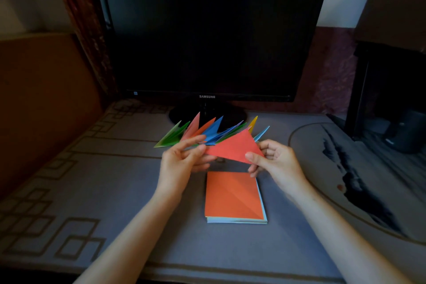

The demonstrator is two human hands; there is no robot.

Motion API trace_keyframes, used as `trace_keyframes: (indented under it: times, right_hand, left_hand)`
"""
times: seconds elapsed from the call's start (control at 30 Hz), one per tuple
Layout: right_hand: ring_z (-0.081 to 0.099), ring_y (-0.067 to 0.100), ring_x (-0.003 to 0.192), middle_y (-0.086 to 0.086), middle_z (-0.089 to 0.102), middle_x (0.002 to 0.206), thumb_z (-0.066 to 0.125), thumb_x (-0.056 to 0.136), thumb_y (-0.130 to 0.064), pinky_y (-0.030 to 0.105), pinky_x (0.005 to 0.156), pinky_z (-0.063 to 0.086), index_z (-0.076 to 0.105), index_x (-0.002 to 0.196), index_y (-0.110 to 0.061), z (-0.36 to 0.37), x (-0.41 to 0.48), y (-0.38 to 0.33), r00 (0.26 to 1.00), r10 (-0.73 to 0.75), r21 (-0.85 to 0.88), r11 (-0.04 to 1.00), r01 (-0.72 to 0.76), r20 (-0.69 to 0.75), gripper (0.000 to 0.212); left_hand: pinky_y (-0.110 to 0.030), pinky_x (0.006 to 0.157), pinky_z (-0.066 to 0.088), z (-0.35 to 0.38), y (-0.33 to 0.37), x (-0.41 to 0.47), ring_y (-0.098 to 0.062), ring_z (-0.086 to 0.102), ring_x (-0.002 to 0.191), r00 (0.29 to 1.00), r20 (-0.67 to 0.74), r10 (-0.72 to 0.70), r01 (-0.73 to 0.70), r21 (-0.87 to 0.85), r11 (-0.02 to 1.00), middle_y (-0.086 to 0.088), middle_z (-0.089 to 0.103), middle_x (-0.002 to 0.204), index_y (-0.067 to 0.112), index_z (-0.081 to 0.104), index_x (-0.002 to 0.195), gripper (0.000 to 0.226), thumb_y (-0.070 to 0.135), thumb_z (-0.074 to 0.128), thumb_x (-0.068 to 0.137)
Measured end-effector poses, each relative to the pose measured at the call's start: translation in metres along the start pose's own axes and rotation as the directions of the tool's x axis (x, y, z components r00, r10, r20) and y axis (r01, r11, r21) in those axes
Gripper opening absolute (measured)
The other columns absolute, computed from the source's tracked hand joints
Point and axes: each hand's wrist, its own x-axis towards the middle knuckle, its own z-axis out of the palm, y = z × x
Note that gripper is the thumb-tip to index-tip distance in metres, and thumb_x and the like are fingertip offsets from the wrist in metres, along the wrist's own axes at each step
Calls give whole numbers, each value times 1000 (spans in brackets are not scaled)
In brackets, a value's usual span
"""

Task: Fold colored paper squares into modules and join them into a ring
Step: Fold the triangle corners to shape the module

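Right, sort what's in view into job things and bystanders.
Job: red triangle, pinched by left hand and right hand; paper stack; folded modules behind.
Idle: monitor.

- Your left hand (184, 157) and right hand (274, 159) pinch opposite corners of a red paper triangle (235, 148).
- Folded modules (207, 132) fan out behind it; the orange-topped paper stack (234, 197) lies on the table (115, 191) below.

Matt red paper (235, 146), patterned cloth table cover (115, 191)
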Motion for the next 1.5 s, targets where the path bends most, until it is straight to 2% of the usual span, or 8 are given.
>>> trace_keyframes:
  times: [0.1, 0.33, 0.7, 0.9, 1.07, 1.2, 1.33, 1.5]
  right_hand:
    - [59, 15, 45, 7, 64, 56, 64, 81, 1, 23, 48, 52, 59, 83, 0, -6, 2, 3, 998, 4, 53, 999, -1, -67, 5]
    - [62, 18, 48, 6, 66, 61, 62, 82, 4, 26, 48, 54, 57, 86, -1, 9, -2, 4, 998, 18, 120, 993, -24, 54, 8]
    - [65, 25, 53, 7, 71, 70, 70, 76, 4, 27, 45, 50, 55, 91, -9, 22, -4, 8, 986, -23, -10, 1000, 25, 165, 25]
    - [69, 34, 63, 12, 65, 65, 65, 76, 12, 33, 56, 57, 55, 106, -14, 16, -5, 9, 985, -22, 54, 998, 13, 169, 41]
    - [69, 34, 68, 14, 65, 68, 63, 79, 9, 33, 60, 57, 56, 110, -10, 10, -3, 5, 987, -54, 108, 993, 37, 155, 38]
    - [66, 26, 73, 13, 65, 86, 54, 88, 8, 33, 59, 57, 59, 111, -11, 6, -4, 11, 984, -73, 17, 997, 72, 164, 30]
    - [64, 19, 86, 1, 64, 109, 49, 87, 15, 30, 67, 52, 59, 115, -25, 5, -3, 12, 969, -185, -98, 974, 203, 166, 50]
    - [56, 11, 114, -14, 35, 141, 60, 78, 17, 23, 82, 49, 48, 126, -25, 6, -4, 6, 932, -316, -190, 918, 348, 177, 65]
  left_hand:
    - [-27, 68, 58, 0, 1, 2, -22, 71, 84, 1000, 28, -1, 3, -90, 996, -10, 73, 95, 18, 56, 115, 22, 14, 49, 95]
    - [-28, 65, 58, 14, -9, -2, -22, 69, 84, 991, 105, -78, 73, 54, 996, -15, 69, 90, 5, 57, 116, 47, 4, 74, 72]
    - [-34, 66, 58, 14, -9, -2, -21, 69, 65, 999, 13, 45, -47, 140, 989, -1, 71, 69, 14, 60, 106, 47, 2, 80, 66]
    - [-24, 62, 56, 3, -8, 11, -14, 67, 71, 972, -218, 92, -111, -76, 991, -14, 66, 88, 1, 54, 114, 45, -2, 73, 73]
    - [-25, 61, 56, 3, -13, 9, -24, 66, 77, 982, -160, 100, -102, -1, 995, -19, 67, 90, -3, 51, 115, 47, -4, 73, 73]
    - [-25, 61, 53, 2, -14, 10, -15, 66, 68, 993, -99, 69, -62, 70, 996, -7, 68, 76, 4, 52, 105, 40, -1, 74, 73]
    - [-18, 56, 49, 4, -10, 5, -8, 63, 63, 999, -5, 42, -41, 119, 992, -3, 67, 71, 10, 61, 89, 19, -1, 70, 77]
    - [-12, 46, 37, 7, -7, 2, 0, 48, 43, 997, 73, -4, -10, 183, 983, 1, 61, 61, 8, 64, 83, 7, 2, 67, 81]
